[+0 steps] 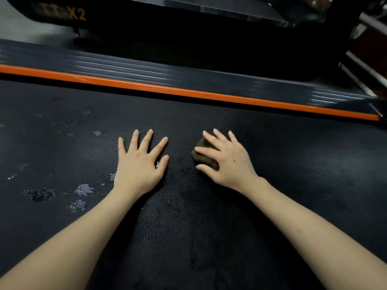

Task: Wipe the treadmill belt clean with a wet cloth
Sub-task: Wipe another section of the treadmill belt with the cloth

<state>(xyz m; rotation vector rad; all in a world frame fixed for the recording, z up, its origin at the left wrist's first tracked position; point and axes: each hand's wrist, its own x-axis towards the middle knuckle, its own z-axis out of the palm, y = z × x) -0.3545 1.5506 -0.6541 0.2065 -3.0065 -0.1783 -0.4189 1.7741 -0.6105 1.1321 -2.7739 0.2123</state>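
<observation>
The black, dimple-textured treadmill belt (293,185) fills the lower two thirds of the view. Its long axis runs across the frame from left to right, and its far edge slopes down toward the right. An orange strip (188,93) follows that far edge, and beyond it lies a dark ribbed side rail (146,70), streaked by blur. The wet cloth (206,162) is a small brown wad lying on the belt right of centre, under the right hand (228,162). That hand lies on top of it with fingers spread and nearly straight, pressing down. The thumb rests along the cloth's near side and the index finger crosses its top. Only the cloth's left part shows between and beyond the fingers, and the rest is hidden beneath the palm, so its full shape and which way it runs cannot be told. The left hand (139,164) lies flat on the belt just left of the cloth, apart from it, with palm down and fingers fanned, holding nothing. Both bare forearms reach in from the bottom corners and are cut off by the frame. Shiny wet patches (83,189) dot the belt left of the left hand, and a broader damp sheen spreads between and below the hands. Behind the rail stands a second dark machine (167,9) with orange lettering (62,12) that is blurred and partly cut off. Grey metal bars (372,21) cross the upper right corner, and what they belong to is hard to make out.
</observation>
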